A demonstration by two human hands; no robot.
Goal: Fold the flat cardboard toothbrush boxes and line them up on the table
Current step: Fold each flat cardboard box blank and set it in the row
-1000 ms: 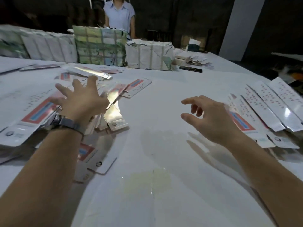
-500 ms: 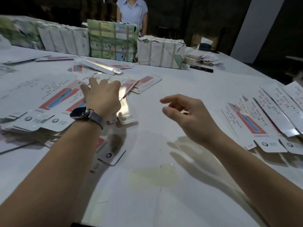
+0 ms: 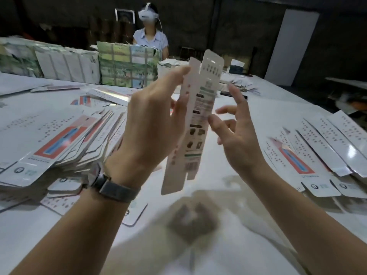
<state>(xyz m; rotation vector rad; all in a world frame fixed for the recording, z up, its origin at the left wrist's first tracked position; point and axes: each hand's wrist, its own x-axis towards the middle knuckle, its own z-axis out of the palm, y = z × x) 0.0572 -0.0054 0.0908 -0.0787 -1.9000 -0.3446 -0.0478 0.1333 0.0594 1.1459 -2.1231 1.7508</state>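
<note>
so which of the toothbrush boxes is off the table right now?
Only the box held upright between the hands: the left hand grips it and the right hand is beside it. The left stack and right row lie flat.

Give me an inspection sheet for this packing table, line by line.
Surface: white table, a pale stain near the front edge.
Job's things: one flat box held upright in the air; pile of flat boxes on the left; row of boxes laid out on the right.
Clutter: wrapped bundles along the far edge, loose papers beyond.
Grippers: left hand holds the box, its grip along the left edge; right hand open, thumb tip touching the box's right edge.
Cables: white lead from the other person's headset.
Surroundings: dark room, a person seated across, white panel.
</note>
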